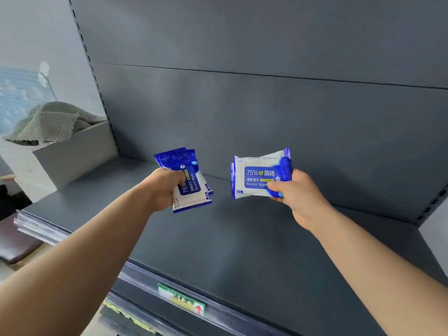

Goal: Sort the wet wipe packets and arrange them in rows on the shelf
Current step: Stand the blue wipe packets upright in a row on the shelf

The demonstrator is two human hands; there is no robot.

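Observation:
Both my arms reach out over a dark grey shelf board (242,243). My left hand (162,187) grips a small stack of blue-and-white alcohol wipe packets (191,187), held upright with the long side vertical. My right hand (294,194) pinches another stack of the same wipe packets (257,177), label facing me and reading "75% Alcohol Wipes". Both stacks hang above the shelf, apart from each other, near the back panel. No packets lie on the shelf board.
A grey back panel (266,105) closes the shelf behind. To the left stands a cardboard box (72,156) with a green-grey cloth (51,122) in it. A price-tag rail with a green label (181,299) runs along the shelf's front edge.

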